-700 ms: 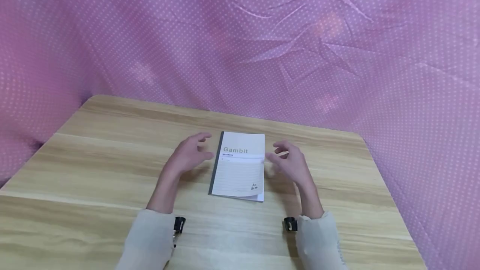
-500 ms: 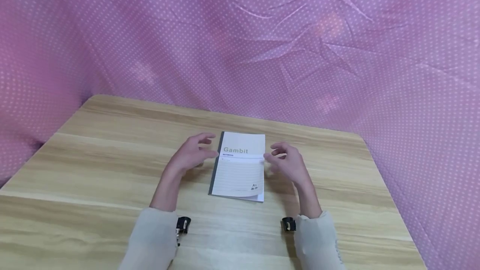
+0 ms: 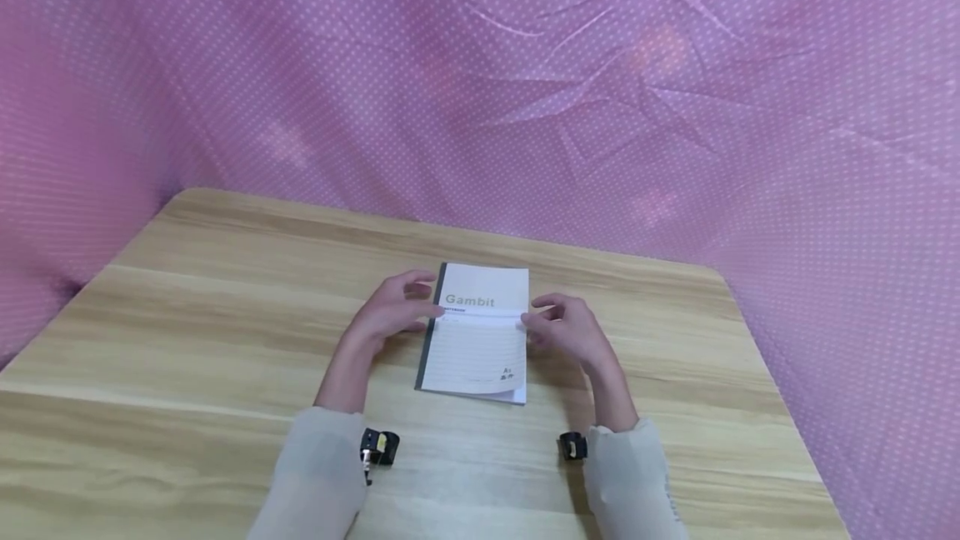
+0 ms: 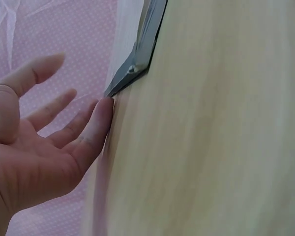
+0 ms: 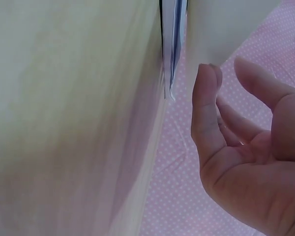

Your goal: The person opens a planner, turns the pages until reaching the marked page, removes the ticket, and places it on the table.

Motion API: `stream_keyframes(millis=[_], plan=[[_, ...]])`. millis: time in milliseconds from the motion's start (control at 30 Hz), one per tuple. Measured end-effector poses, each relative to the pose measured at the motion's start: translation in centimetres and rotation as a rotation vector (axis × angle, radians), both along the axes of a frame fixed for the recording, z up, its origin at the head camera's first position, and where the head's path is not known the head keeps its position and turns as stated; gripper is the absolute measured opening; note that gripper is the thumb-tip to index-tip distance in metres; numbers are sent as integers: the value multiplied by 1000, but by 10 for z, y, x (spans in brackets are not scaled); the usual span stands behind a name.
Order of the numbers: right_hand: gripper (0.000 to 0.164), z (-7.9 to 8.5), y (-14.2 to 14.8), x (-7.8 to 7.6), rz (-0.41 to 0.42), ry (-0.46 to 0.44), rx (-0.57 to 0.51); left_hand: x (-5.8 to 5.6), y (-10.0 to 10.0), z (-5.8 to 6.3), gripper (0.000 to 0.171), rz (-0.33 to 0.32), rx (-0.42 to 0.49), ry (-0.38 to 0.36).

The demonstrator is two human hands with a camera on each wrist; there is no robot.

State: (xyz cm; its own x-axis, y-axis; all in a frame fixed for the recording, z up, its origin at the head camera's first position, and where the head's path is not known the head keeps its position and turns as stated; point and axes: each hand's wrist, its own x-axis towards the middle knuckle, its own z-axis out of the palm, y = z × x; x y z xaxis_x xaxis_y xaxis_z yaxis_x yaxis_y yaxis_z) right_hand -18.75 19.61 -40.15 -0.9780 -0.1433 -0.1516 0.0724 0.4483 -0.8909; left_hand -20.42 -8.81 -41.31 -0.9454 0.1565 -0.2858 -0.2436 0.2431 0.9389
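Observation:
A white notebook (image 3: pixel 480 340) with a dark spine and "Gambit" on its cover lies on the wooden table, its lower right cover corner curling up. At its spine side is my left hand (image 3: pixel 393 307), thumb overlapping the cover's left edge in the head view. In the left wrist view one fingertip of this hand meets the corner of the dark spine (image 4: pixel 137 64). My right hand (image 3: pixel 570 327) is beside the opposite edge, fingers loosely bent and thumb tip right at the edge. Seen from the right wrist, its fingers stand apart from the page edges (image 5: pixel 169 54), below the raised cover (image 5: pixel 221 29).
The pale wooden table (image 3: pixel 225 298) reaches to a pink dotted cloth (image 3: pixel 480 107) hanging behind and at both sides. Black wrist devices (image 3: pixel 380 446) show beside the light sleeves (image 3: pixel 318 465).
My left hand has moved right, bringing its thumb from beside the spine to over the cover's edge. The right hand has shifted slightly left toward the notebook, which has stayed nearly in place.

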Motion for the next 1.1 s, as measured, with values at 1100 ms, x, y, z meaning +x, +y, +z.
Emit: stream_keyframes(millis=[1100], plan=[[54, 13, -31, -1, 64, 111, -179, -2, 1, -10, 60, 0, -8, -5]])
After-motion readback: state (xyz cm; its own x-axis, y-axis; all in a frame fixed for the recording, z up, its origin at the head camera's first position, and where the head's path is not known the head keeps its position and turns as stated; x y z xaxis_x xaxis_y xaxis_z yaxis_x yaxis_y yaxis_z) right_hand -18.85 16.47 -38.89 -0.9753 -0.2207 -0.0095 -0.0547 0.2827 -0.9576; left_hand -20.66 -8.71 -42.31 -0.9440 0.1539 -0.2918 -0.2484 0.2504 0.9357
